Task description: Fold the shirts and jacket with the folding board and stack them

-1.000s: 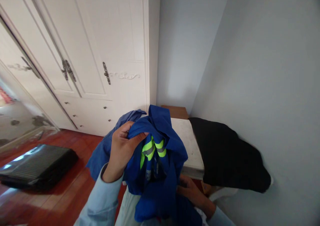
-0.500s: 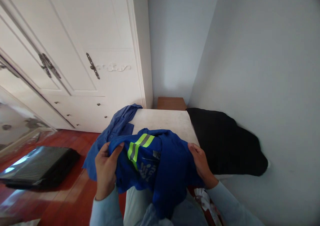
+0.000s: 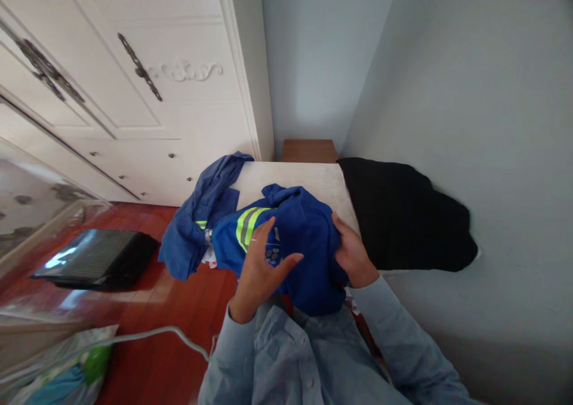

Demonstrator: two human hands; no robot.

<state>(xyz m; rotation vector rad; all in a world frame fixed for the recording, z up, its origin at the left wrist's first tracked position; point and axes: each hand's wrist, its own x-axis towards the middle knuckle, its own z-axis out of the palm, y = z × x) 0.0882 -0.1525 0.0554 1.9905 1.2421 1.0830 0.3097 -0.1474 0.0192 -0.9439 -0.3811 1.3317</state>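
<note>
A bright blue garment [image 3: 304, 238] with yellow and grey reflective stripes lies bunched on the near end of a white table [image 3: 308, 178]. My left hand [image 3: 262, 261] hovers flat over its middle, fingers stretched out and apart. My right hand [image 3: 351, 252] grips the garment's right edge, thumb on top and fingers tucked under the cloth. A second, duller blue garment [image 3: 197, 214] hangs over the table's left edge beside it.
A black cloth [image 3: 403, 214] is draped over the table's right side against the grey wall. A white wardrobe [image 3: 134, 82] stands to the left. On the red wood floor lie a dark flat case [image 3: 94, 258] and a plastic bag [image 3: 54, 369] with a white cable.
The blue garment has come down from in front of me onto the table. My left hand let go of its left edge and moved over its middle. The view tilted down.
</note>
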